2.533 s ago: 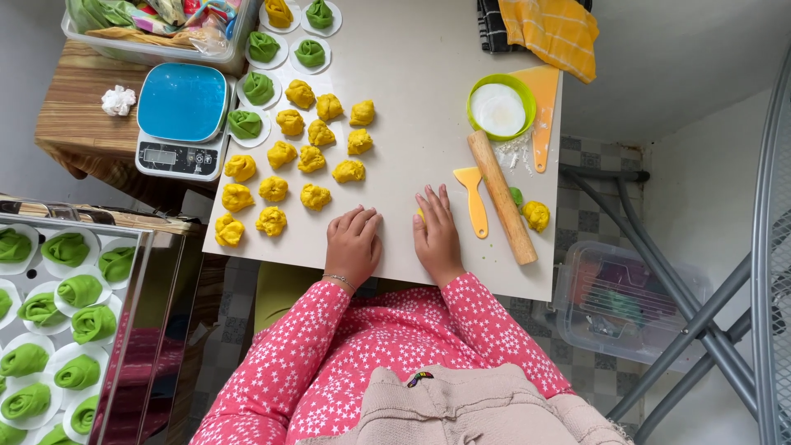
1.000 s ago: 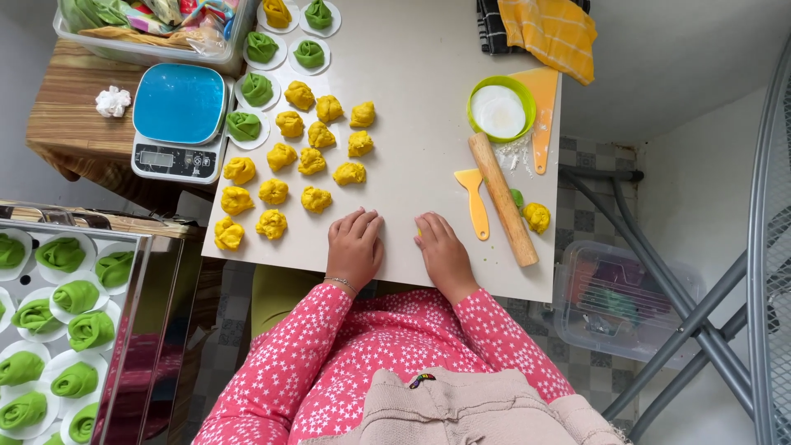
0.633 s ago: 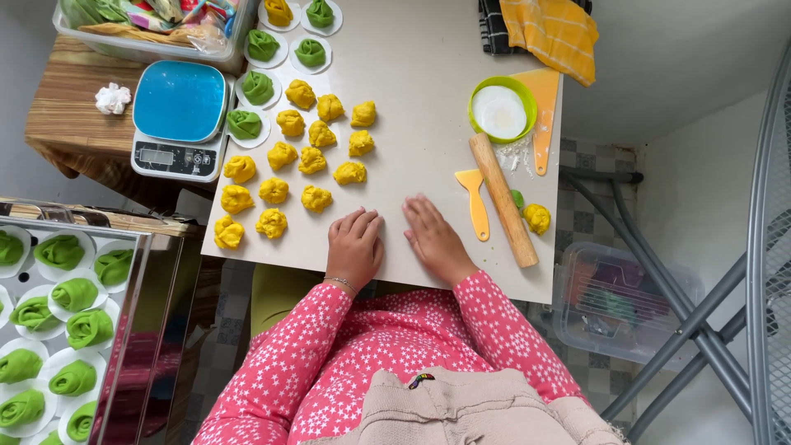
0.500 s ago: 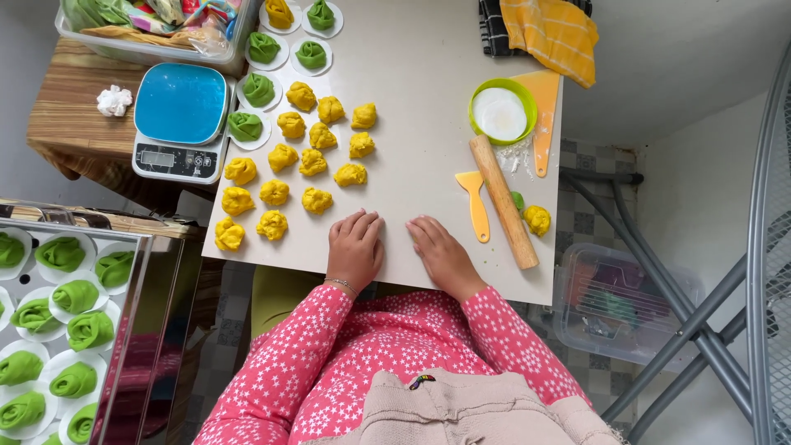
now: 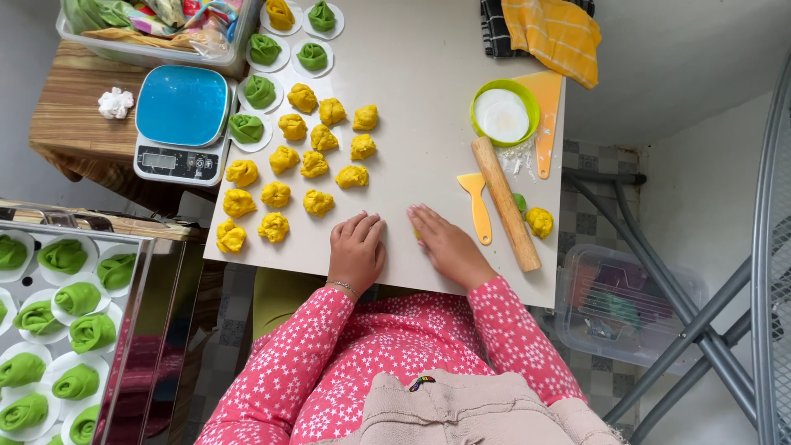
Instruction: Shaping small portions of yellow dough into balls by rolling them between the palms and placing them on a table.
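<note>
Right hand (image 5: 445, 243) flat, palm down on a yellow dough bit (image 5: 417, 235) showing at its left edge; left hand (image 5: 357, 250) flat, empty, just beside; rolling pin (image 5: 505, 203) lies rightward, long axis angled away.

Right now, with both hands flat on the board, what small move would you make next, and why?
Probably keep rolling the right hand over the bit of yellow dough peeking out at its edge, since it looks only partly shaped. The left hand lies flat on the board beside it, holding nothing. The finished yellow lumps sit in rows just ahead, so the piece would likely join them.
</note>
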